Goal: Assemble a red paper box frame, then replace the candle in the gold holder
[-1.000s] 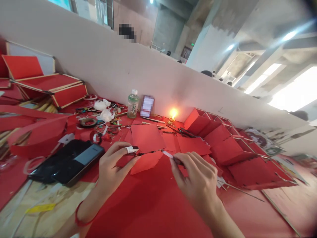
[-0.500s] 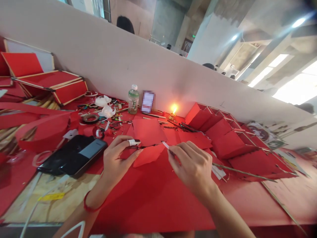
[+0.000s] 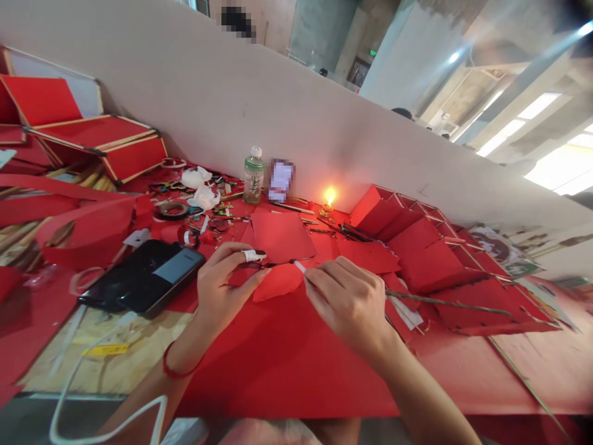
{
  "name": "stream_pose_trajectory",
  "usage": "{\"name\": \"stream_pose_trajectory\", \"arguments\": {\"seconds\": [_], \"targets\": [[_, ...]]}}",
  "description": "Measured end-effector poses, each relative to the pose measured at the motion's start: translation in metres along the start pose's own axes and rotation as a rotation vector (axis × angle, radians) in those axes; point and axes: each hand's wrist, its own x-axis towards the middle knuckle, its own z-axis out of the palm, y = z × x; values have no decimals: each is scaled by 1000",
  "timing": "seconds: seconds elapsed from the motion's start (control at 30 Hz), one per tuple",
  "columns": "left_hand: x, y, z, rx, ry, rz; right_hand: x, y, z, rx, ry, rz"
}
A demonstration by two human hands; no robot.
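A paper piece [image 3: 284,237] is in front of the phone [image 3: 281,179], which stands on the counter [image 3: 467,374] between bottle [image 3: 253,179] and burner [image 3: 327,210].

Red sheets [image 3: 287,371] cover most of the tabletop [image 3: 157,335], with bare wood showing at the near edge, toward the left. Behind that patch lies a black pouch [image 3: 111,281]. Along the far edge stand a capped bottle [image 3: 253,180], an upright phone [image 3: 280,179] and a small lit lamp [image 3: 326,211]. Left of the bottle are a roll of dark tape [image 3: 173,211], crumpled white wads [image 3: 204,198] and small scraps, probably paper and wood, though they are too cluttered to tell. Stick-framed red panels [image 3: 134,159] stand toward the far left, a red paper structure [image 3: 424,256] toward the right. A thin stick [image 3: 521,374] slants to the near edge on the right.
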Motion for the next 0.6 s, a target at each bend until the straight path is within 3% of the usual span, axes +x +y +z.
{"name": "stream_pose_trajectory", "arguments": {"seconds": [0.4,0.6], "targets": [[2,3,0,-10,1,24,-1,1,-5,-121,-6,-70],[0,2,0,-23,1,-13,2,27,-15,-280,91,-5]]}}
